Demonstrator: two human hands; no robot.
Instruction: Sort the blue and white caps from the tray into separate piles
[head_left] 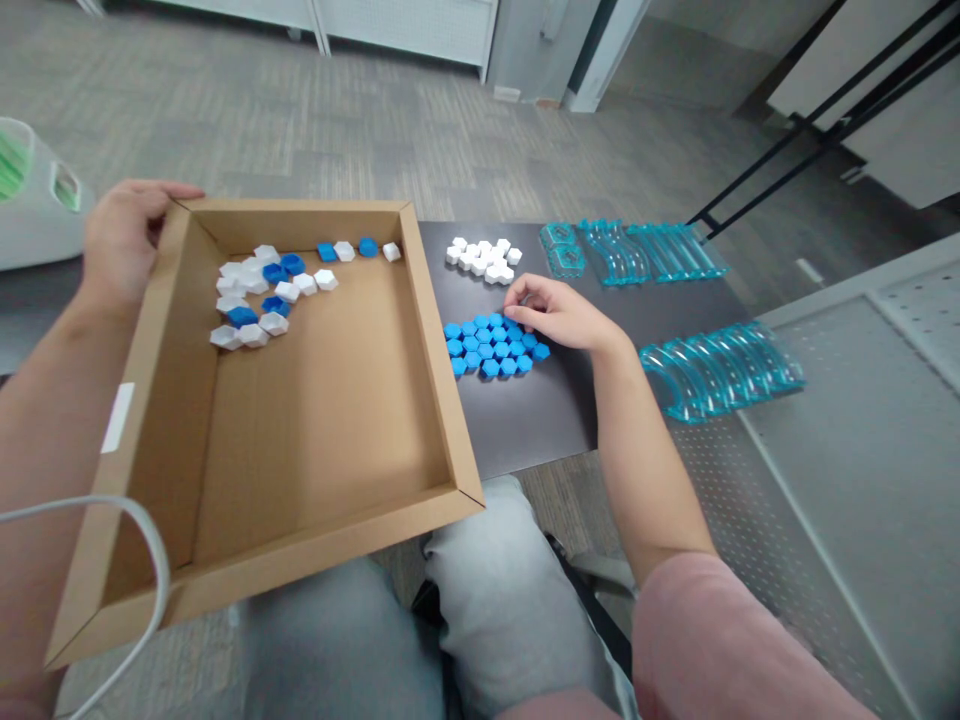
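My left hand [127, 235] grips the far left corner of an open cardboard box [450, 430], which tilts toward me over my lap. Inside, loose white hexagonal pieces [253, 335] and blue hexagonal pieces [276, 306] have gathered at the far left, with a few along the far wall. My right hand [547, 308] is at the far right edge of a cluster of blue hexagonal pieces [486, 351] on the table. Its fingers are curled and pinched together, touching the cluster; anything between the fingertips is hidden. Just beyond them lies a group of white hexagonal pieces [484, 258].
Clear teal plastic trays [649, 252] lie in rows at the table's far right, with more ridged trays [724, 370] nearer. A white cable [154, 545] loops over the box's near left corner. A white bin [37, 200] stands left on the dark table [540, 425]'s far side.
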